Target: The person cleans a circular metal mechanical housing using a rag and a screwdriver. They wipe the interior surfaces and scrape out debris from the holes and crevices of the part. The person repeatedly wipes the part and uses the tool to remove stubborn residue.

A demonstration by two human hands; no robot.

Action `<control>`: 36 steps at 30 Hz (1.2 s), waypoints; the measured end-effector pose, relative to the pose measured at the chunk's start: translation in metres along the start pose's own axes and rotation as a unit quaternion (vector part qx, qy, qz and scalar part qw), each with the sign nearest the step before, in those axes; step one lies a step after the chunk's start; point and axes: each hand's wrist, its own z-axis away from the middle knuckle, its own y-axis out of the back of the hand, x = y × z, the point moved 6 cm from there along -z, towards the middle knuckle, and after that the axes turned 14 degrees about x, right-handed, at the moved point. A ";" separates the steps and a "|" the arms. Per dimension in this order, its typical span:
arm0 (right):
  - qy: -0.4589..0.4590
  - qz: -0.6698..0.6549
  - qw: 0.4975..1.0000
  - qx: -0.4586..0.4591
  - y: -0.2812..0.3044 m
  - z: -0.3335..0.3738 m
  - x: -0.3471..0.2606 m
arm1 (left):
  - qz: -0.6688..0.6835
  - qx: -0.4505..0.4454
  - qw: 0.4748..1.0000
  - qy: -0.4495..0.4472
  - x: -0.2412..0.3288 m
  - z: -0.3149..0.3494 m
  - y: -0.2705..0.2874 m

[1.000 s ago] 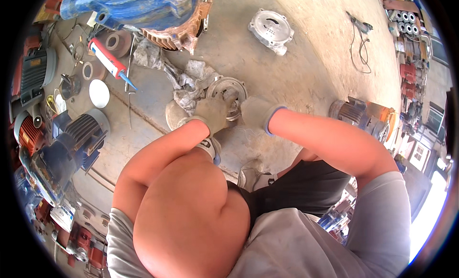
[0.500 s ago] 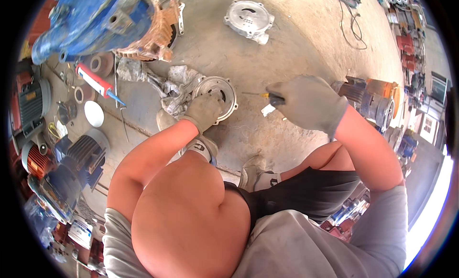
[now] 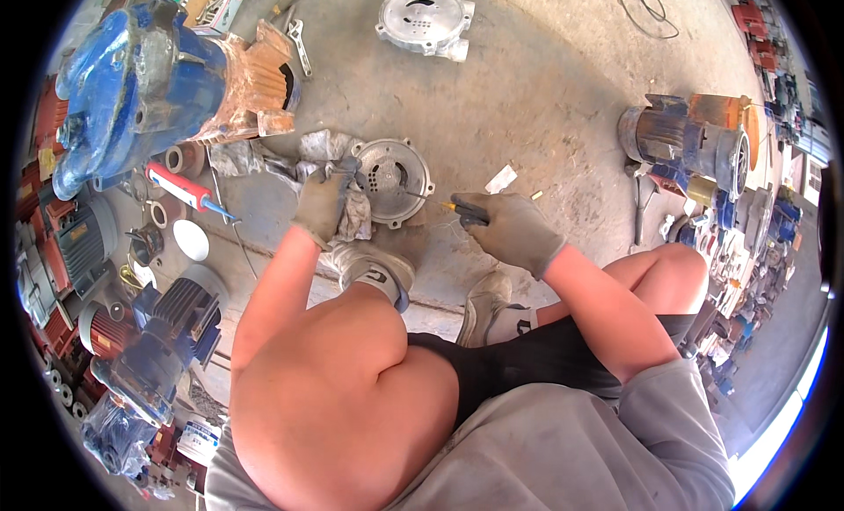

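Gloves are covering both hands of the person, who is squatting on the concrete floor (image 3: 545, 98). The left hand (image 3: 323, 202) is closing its fingers on the rim of a round grey motor end cover (image 3: 393, 179), which is lying flat on the floor just in front of the person's shoes, partly on a crumpled grey rag (image 3: 352, 217). The right hand (image 3: 510, 230) is gripping a small tool (image 3: 466, 210) with a yellow-orange tip, which is pointing toward the cover; I cannot tell what kind of tool it is.

I am thinking that some things could go wrong here. The cover is resting half on the soft rag, so it may be rocking or sliding when the tool is pushing against it, and the tip could then slip toward the gloved fingers on the rim. The small white scrap (image 3: 501, 179) and the tiny piece (image 3: 537, 195) beside it are lying loose on the dusty floor near the right hand, so they could be knocked away or lost. The big blue motor (image 3: 149, 80) is standing close on the left, so the elbow there is not having much room.
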 end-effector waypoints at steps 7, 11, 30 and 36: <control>0.013 0.095 0.994 -0.052 -0.026 -0.025 -0.012 | 0.035 0.063 0.997 0.003 -0.049 -0.008 -0.003; 0.072 0.185 0.972 -0.123 -0.024 -0.048 -0.055 | 0.175 0.062 0.979 0.089 -0.064 -0.009 -0.008; 0.322 0.365 0.841 -0.235 -0.081 -0.078 -0.085 | -0.121 0.078 0.965 -0.221 -0.079 -0.014 -0.002; 0.237 0.276 0.920 -0.143 -0.090 -0.079 -0.076 | -0.117 0.071 0.983 -0.123 -0.038 -0.001 0.002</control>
